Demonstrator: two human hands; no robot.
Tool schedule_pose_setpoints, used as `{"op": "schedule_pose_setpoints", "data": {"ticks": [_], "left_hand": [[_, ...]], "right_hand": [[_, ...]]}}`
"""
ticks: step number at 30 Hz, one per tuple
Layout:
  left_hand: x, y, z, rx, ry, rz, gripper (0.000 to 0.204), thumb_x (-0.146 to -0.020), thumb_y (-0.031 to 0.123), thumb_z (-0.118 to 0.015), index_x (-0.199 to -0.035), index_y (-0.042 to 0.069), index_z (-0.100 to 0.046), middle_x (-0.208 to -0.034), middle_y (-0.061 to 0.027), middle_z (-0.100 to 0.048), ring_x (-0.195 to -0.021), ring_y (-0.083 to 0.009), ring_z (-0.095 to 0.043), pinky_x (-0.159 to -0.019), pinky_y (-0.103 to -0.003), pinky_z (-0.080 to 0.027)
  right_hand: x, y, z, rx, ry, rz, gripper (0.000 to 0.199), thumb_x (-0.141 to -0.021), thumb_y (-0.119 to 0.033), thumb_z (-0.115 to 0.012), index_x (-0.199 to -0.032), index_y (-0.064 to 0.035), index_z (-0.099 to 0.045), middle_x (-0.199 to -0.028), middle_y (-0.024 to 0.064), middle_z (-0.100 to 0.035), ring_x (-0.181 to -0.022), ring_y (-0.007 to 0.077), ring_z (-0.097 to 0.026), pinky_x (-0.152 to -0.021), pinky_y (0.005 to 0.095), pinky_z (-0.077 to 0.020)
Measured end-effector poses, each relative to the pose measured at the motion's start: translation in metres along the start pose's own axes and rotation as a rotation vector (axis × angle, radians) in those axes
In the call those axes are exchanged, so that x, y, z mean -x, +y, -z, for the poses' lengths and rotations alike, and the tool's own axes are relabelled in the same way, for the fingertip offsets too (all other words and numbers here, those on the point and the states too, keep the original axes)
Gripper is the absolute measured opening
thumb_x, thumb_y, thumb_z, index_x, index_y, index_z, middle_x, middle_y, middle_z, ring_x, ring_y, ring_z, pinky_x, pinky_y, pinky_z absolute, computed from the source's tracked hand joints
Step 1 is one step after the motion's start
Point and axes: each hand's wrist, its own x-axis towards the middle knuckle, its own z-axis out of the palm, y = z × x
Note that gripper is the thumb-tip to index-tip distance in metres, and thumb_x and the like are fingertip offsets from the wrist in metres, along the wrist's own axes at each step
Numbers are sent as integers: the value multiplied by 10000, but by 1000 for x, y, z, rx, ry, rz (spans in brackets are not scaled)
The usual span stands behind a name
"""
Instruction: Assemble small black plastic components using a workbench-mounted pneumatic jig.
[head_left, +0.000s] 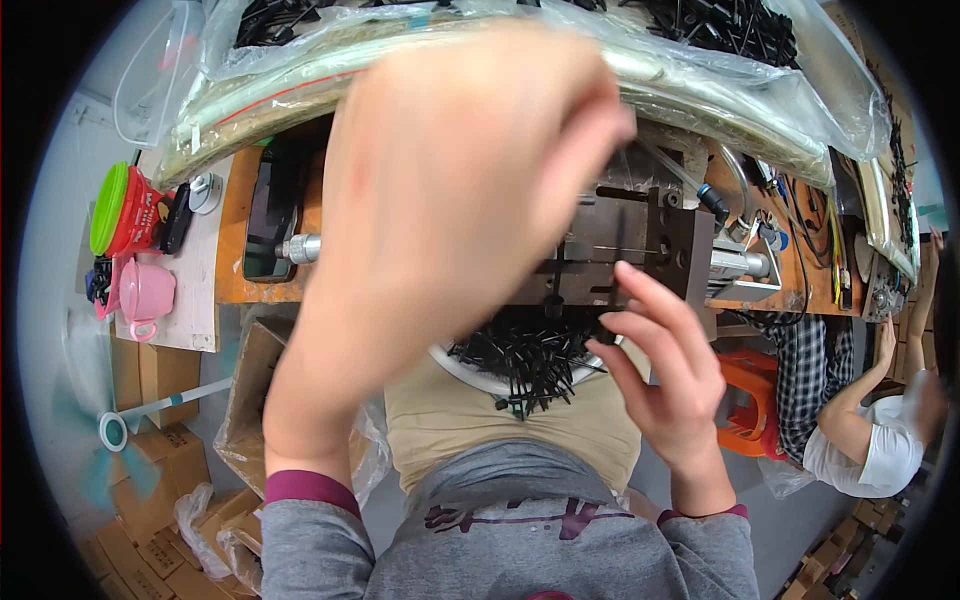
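Note:
My left hand is raised large across the middle of the view, smeared by motion, in front of the plastic-wrapped bags. Its thumb points to the right, while the other fingertips are hidden or blurred. My right hand pinches a small slim black part at the front of a dark metal fixture. Another black piece with a round end sits at the fixture's front edge. Below, a heap of thin black plastic parts fills a white-rimmed bowl at my lap.
Clear plastic bags with black parts span the back. Metal cylinders flank the fixture. A phone, a pink cup and a red-green container stand left. Boxes and a fan are lower left; another person sits right.

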Motion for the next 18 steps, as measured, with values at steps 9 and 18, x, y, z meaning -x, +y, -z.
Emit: {"op": "schedule_pose_setpoints", "data": {"ticks": [9,18], "left_hand": [[-99,-83,-59,-539,0,-51,225,-789,197,-758,-841,-21,-734,-911,-185,-681,-946,-341,-661,-860,-424,-539],[-71,-55,-38,-124,76,-116,248,-757,228,-810,-889,26,-754,-923,-116,-684,-912,-321,-676,-824,-420,-543]], "right_hand": [[-11,-9,-30,212,-121,80,275,-708,-65,-820,-928,-44,-656,-1292,140,-674,-633,186,-645,-583,284,-513],[-17,-9,-15,204,-210,86,236,-759,-121,-805,-936,-50,-666,-1197,114,-712,-604,187,-630,-571,284,-507]]}}
